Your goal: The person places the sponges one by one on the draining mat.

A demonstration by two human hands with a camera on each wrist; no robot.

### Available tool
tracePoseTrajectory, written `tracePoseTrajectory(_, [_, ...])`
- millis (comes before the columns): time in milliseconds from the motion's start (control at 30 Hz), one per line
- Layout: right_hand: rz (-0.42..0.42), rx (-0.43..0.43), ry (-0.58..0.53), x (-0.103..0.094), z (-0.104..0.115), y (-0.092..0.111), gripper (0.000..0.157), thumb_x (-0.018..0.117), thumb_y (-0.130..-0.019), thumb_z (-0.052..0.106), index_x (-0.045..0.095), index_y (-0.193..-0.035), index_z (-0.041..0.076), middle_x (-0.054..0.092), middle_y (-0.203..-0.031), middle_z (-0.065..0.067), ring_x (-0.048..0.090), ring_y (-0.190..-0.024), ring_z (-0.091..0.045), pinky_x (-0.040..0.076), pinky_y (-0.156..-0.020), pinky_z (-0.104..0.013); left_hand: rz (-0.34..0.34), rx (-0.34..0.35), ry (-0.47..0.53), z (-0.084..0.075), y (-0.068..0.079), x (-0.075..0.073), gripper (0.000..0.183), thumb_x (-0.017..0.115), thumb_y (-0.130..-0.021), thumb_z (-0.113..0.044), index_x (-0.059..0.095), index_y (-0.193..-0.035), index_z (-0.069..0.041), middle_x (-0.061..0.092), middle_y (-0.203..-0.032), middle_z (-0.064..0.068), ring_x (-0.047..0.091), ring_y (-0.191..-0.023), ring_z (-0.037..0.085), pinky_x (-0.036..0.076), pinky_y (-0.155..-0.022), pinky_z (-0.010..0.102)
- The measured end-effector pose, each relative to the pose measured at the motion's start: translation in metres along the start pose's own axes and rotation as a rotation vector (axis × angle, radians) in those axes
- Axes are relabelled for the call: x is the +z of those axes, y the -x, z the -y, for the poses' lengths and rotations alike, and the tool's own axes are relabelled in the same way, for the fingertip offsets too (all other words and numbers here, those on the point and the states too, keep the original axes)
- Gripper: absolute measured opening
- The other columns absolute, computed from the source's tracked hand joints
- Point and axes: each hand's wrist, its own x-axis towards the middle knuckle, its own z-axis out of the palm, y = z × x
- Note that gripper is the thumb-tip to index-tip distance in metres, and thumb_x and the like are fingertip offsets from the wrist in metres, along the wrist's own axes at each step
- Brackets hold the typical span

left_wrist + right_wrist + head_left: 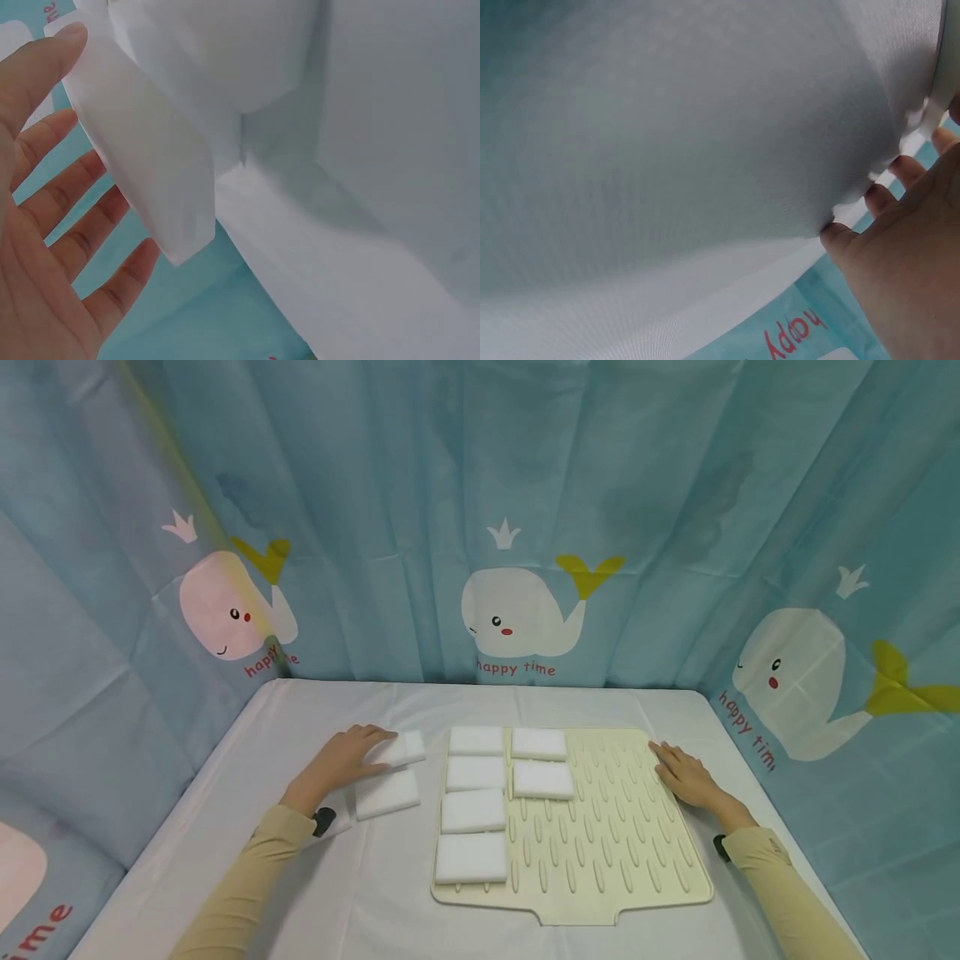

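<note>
My left hand (341,766) holds a white sponge block (410,747) by its edge, left of the cream ridged mat (573,912). In the left wrist view, the thumb lies on top of this sponge (142,142) and the fingertips meet its long side. A second sponge (388,795) lies flat just in front of that hand, and another (335,823) is partly hidden under the left wrist. My right hand (688,779) rests with fingers spread at the mat's upper right edge; in the right wrist view its fingertips (838,231) touch down on the white surface.
Several sponges (472,857) form a column down the mat's left side, with two more (543,779) beside them at the top. Bare ridges cover the mat's right part. A white cloth (390,902) covers the table, and a blue whale-print curtain (390,610) hangs behind.
</note>
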Motion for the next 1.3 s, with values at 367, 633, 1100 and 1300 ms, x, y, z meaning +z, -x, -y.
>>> tracePoseTrajectory(367, [0.011, 0.008, 0.011, -0.002, 0.001, 0.001, 0.046, 0.041, -0.099, 0.018, 0.034, -0.139, -0.004, 0.028, -0.141, -0.034, 0.026, -0.124, -0.058, 0.019, -0.093, -0.071, 0.045, 0.037, -0.012, -0.021, -0.018, 0.003, 0.054, 0.067, -0.083, -0.039, 0.056, -0.128, -0.013, 0.059, -0.121, 0.008, 0.055, -0.106, 0.03, 0.047, -0.081, 0.048])
tracePoseTrajectory(633, [0.011, 0.004, 0.011, -0.003, 0.004, 0.001, 0.046, 0.042, -0.098, 0.018, 0.035, -0.138, -0.004, 0.029, -0.14, -0.034, 0.027, -0.124, -0.058, 0.02, -0.093, -0.071, 0.036, 0.073, -0.003, -0.035, -0.03, 0.007, 0.053, 0.067, -0.083, -0.041, 0.056, -0.128, -0.015, 0.058, -0.121, 0.006, 0.055, -0.108, 0.029, 0.047, -0.08, 0.048])
tracePoseTrajectory(1100, [-0.046, -0.065, -0.045, 0.0, -0.002, 0.003, 0.048, 0.039, -0.099, 0.027, 0.034, -0.141, 0.003, 0.031, -0.137, -0.036, 0.027, -0.119, -0.061, 0.019, -0.089, -0.073, 0.05, 0.164, 0.028, -0.08, -0.056, 0.016, 0.053, 0.066, -0.082, -0.045, 0.056, -0.127, -0.021, 0.058, -0.121, 0.001, 0.055, -0.105, 0.023, 0.047, -0.08, 0.041])
tracePoseTrajectory(1300, [0.013, 0.002, 0.011, -0.004, 0.003, 0.002, 0.046, 0.042, -0.098, 0.018, 0.035, -0.139, -0.003, 0.029, -0.14, -0.035, 0.026, -0.123, -0.058, 0.02, -0.093, -0.071, 0.051, 0.189, 0.033, -0.097, -0.063, 0.019, 0.053, 0.066, -0.081, -0.048, 0.056, -0.127, -0.024, 0.057, -0.12, -0.003, 0.054, -0.104, 0.018, 0.048, -0.078, 0.036])
